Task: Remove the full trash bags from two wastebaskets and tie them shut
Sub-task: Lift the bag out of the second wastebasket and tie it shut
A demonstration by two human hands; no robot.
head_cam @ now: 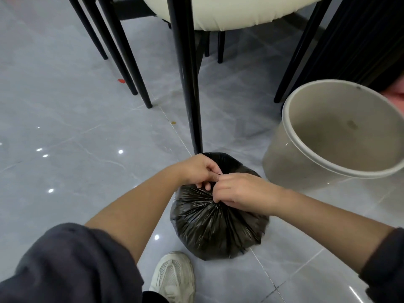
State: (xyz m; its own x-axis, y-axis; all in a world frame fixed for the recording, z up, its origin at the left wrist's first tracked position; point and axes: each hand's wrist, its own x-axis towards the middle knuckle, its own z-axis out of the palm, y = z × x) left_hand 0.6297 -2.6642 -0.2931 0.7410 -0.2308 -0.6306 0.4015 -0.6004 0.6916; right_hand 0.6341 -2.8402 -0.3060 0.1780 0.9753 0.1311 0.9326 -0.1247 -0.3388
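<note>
We knot the trash bag (218, 221) left of the wastebasket (334, 132) | left hand (200, 171), right hand (238, 192) pinch its gathered neck | thin, slippery film; we judge: grip neck

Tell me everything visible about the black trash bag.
The black trash bag is thin, glossy, wrinkled plastic, bulging and rounded, standing on the grey tiled floor. Its neck is gathered into radiating pleats on top, where the left hand and right hand pinch it. A black chair leg stands just behind it.
</note>
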